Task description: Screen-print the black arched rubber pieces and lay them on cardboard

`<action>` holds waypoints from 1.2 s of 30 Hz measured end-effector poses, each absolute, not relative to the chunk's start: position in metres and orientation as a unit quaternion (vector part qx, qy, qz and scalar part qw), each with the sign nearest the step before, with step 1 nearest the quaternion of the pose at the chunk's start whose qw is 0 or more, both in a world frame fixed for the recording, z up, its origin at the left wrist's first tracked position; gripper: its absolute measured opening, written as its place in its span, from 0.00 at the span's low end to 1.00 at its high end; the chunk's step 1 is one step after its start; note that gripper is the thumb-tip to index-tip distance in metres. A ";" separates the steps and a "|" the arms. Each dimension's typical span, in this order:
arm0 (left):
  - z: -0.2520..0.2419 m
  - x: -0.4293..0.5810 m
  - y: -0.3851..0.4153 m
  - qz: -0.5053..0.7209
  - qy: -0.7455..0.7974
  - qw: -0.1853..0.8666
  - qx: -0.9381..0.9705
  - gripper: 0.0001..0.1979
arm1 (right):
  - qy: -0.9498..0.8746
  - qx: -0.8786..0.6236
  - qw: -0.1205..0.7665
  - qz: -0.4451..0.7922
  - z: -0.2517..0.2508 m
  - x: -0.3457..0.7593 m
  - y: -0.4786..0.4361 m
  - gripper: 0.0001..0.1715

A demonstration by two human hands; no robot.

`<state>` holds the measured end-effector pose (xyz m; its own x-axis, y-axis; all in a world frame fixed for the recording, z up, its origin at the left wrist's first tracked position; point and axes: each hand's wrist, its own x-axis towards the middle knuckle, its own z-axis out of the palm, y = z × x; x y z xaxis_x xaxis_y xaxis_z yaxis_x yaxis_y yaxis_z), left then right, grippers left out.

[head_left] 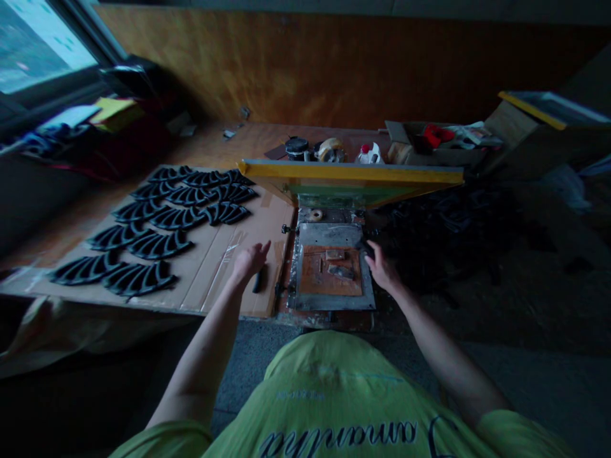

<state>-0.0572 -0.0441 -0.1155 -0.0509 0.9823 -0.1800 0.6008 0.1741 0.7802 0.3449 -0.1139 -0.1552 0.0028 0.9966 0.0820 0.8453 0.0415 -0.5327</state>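
Note:
My left hand (252, 261) hovers over the cardboard sheet (224, 254), fingers partly stretched out, with nothing visible in them. Just below it lies a short, dark, curved strip (258, 281). At the right edge of the flat metal printing bed (334, 234), my right hand (382, 266) is closed on a small black piece (367, 248), mostly hidden by the fingers. A brown square plate (310, 280) rests on the bed, with small blocks (340, 272) on it. Behind stands a raised screen frame (353, 170) with yellow tape along its edge.
Rows of black fan-shaped pieces (140, 278) cover the left part of the cardboard. To the right lies a dark heap of black pieces (449, 216). Behind the frame are a dark jar (296, 148), a tape roll (331, 151) and a filled cardboard box (415, 154).

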 end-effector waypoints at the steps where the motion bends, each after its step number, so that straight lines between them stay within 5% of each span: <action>1: -0.097 -0.046 -0.036 0.314 0.649 0.391 0.571 0.23 | -0.735 -0.621 0.199 0.186 -0.154 0.330 -0.112 0.27; 6: -0.012 0.012 -0.012 0.585 0.456 0.466 0.482 0.26 | -0.836 -0.531 0.025 0.135 -0.143 0.278 -0.109 0.30; 11: 0.011 0.027 -0.029 0.607 0.440 0.458 0.478 0.27 | -0.845 -0.531 0.027 0.054 -0.141 0.266 -0.112 0.29; 15: -0.018 0.011 -0.070 0.567 0.489 0.460 0.477 0.28 | -0.793 -0.588 0.126 0.100 -0.140 0.294 -0.107 0.22; 20: -0.100 -0.005 -0.114 0.420 0.552 0.552 0.464 0.31 | -0.687 -0.692 0.207 0.074 -0.116 0.345 -0.075 0.27; 24: -0.162 -0.005 -0.119 0.357 0.607 0.530 0.472 0.39 | -0.729 -0.615 0.298 0.042 -0.089 0.313 -0.041 0.29; 26: -0.178 -0.004 -0.116 0.345 0.625 0.511 0.479 0.38 | -0.784 -0.566 0.253 0.037 -0.083 0.282 -0.033 0.30; 31: -0.186 -0.005 -0.109 0.338 0.604 0.555 0.461 0.38 | -0.842 -0.531 0.081 0.058 -0.095 0.246 -0.057 0.06; 36: -0.182 -0.006 -0.110 0.341 0.592 0.573 0.453 0.36 | -0.919 -0.384 0.062 0.069 -0.104 0.268 -0.094 0.13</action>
<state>-0.0057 -0.1103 -0.1823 0.0664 0.9267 -0.3698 0.1449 0.3577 0.9225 0.2684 -0.0942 -0.1035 -0.6982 0.7134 0.0604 0.6962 0.6962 -0.1750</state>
